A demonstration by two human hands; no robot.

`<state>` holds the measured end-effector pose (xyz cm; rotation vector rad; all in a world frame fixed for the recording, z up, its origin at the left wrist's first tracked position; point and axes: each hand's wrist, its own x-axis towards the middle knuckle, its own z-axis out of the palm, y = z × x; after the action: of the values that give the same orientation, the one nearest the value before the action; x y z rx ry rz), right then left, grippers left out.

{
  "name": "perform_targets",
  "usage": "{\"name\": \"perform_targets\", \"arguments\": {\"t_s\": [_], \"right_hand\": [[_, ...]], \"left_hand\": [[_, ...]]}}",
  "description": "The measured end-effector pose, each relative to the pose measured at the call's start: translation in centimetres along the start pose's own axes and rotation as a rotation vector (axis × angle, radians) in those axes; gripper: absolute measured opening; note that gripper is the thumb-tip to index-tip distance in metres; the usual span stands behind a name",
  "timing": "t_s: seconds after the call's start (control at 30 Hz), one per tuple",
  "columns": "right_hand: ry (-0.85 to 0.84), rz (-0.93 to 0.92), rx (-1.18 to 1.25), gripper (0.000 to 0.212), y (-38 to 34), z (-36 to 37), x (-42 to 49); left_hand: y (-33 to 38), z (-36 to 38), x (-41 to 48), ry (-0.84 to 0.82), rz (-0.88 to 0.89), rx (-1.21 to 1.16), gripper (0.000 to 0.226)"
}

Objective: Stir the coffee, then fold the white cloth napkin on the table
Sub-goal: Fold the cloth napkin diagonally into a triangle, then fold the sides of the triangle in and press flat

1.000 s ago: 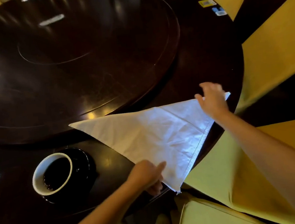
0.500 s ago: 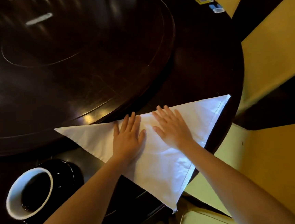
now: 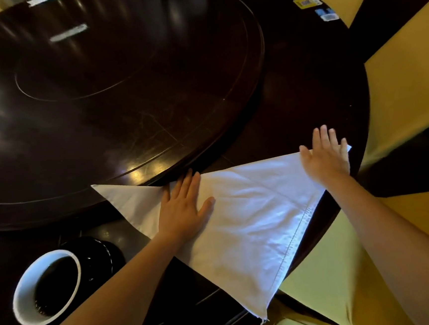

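Observation:
A white cloth napkin [image 3: 249,219] lies folded into a triangle on the dark round table [image 3: 306,97], its lowest corner hanging past the near edge. My left hand [image 3: 183,206] presses flat on its left part, fingers spread. My right hand [image 3: 325,156] lies flat on the right corner, fingers apart and reaching past the top edge. A white cup of dark coffee [image 3: 45,286] stands on a black saucer [image 3: 99,255] at the lower left, apart from both hands.
A raised dark turntable [image 3: 123,79] fills the table's centre; the napkin's top edge lies against its rim. Small labels [image 3: 308,1] are stuck near the far right edge. Yellow chair covers [image 3: 335,281] surround the table on the right and below.
Both hands lay flat side by side at the napkin's middle; my right hand has since slid out to the right corner, and my left hand has stayed near the middle-left.

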<state>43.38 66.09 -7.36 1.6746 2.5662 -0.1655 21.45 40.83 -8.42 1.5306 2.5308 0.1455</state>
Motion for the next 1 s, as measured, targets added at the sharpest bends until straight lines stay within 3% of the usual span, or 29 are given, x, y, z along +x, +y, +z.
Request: {"name": "perform_targets", "arguments": {"t_s": [0.07, 0.13, 0.23, 0.77, 1.0], "right_hand": [[0.099, -0.194, 0.043, 0.060, -3.6, -0.2, -1.4], [0.144, -0.589, 0.037, 0.052, -8.6, 1.0, -4.7], [-0.013, -0.845, 0.000, 0.056, -13.0, 2.7, -8.9], [0.024, -0.509, -0.031, 0.070, -7.4, 2.6, -4.2], [0.064, -0.515, 0.009, 0.079, -7.2, 2.9, -4.4]], "left_hand": [[0.0, 0.0, 0.0, 0.004, 0.007, -0.004, 0.077], [0.0, 0.1, 0.0, 0.028, 0.013, -0.013, 0.075], [0.0, 0.3, -0.2, 0.054, 0.046, 0.005, 0.069], [-0.1, 0.1, -0.1, 0.021, 0.105, -0.066, 0.074], [2.1, -1.4, 2.4, 0.138, 0.285, -0.094, 0.050]]}}
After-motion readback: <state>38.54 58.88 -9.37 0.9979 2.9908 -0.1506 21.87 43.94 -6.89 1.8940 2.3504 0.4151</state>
